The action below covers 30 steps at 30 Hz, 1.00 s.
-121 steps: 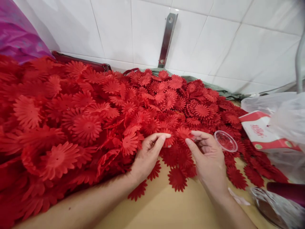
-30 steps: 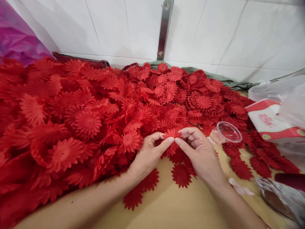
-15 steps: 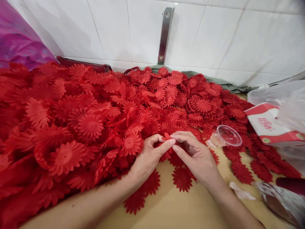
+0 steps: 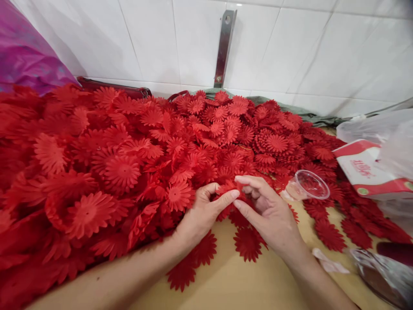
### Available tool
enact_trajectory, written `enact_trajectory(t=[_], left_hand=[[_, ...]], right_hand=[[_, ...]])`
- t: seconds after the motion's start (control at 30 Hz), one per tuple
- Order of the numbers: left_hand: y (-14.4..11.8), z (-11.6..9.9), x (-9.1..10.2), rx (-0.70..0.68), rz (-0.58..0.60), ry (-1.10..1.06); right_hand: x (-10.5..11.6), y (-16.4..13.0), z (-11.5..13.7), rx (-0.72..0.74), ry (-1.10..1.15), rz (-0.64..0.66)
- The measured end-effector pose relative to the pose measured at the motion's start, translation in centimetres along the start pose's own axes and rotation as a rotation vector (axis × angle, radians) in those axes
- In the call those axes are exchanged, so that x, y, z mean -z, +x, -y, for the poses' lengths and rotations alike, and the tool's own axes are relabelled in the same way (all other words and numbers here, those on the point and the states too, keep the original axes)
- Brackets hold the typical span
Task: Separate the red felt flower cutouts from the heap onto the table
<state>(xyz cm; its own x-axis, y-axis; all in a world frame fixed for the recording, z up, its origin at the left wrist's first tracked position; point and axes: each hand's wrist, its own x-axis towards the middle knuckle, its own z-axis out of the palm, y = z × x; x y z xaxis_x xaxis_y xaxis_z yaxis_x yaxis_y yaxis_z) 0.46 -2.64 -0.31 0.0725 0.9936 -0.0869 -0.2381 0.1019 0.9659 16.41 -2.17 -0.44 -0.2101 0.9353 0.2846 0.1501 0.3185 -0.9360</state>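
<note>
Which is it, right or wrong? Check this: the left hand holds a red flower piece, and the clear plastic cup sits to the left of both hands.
Wrong about the cup's side: the head view shows the clear plastic cup to the right of the right hand. The left hand does hold a red flower piece.

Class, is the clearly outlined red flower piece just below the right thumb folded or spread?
Spread: the red flower piece lies on the tan table, its petals fanned outward.
</note>
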Motion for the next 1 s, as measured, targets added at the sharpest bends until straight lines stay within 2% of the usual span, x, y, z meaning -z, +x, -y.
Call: enact_trajectory(t=[0.07, 0.17, 0.33, 0.43, 0.57, 0.63, 0.8, 1.0], left_hand=[[0.0, 0.0, 0.0, -0.006, 0.013, -0.011], [0.1, -0.2, 0.0, -0.020, 0.050, 0.011], [0.0, -0.8, -0.1, -0.061, 0.118, 0.041], [0.1, -0.2, -0.1, -0.038, 0.034, 0.017], [0.1, 1.2, 0.0, 0.020, -0.166, -0.087], [0.0, 1.5, 0.0, 0.023, -0.207, -0.113], [-0.2, 0.3, -0.2, -0.024, -0.066, -0.078], [-0.6, -0.9, -0.5, -0.127, -0.111, 0.149]], right_hand=[[0.1, 0.1, 0.0, 0.027, -0.032, 0.006], [0.3, 0.3, -0.3, -0.027, -0.008, -0.012], [0.5, 0.7, -0.6, -0.165, 0.226, -0.155], [0.3, 1.0, -0.2, -0.197, 0.374, -0.270], [0.1, 1.3, 0.4, -0.236, 0.479, -0.354], [0.1, 1.4, 0.5, -0.253, 0.474, -0.353], [0.3, 1.2, 0.6, -0.226, 0.393, -0.291], [0.9, 1.0, 0.3, -0.176, 0.381, -0.239]])
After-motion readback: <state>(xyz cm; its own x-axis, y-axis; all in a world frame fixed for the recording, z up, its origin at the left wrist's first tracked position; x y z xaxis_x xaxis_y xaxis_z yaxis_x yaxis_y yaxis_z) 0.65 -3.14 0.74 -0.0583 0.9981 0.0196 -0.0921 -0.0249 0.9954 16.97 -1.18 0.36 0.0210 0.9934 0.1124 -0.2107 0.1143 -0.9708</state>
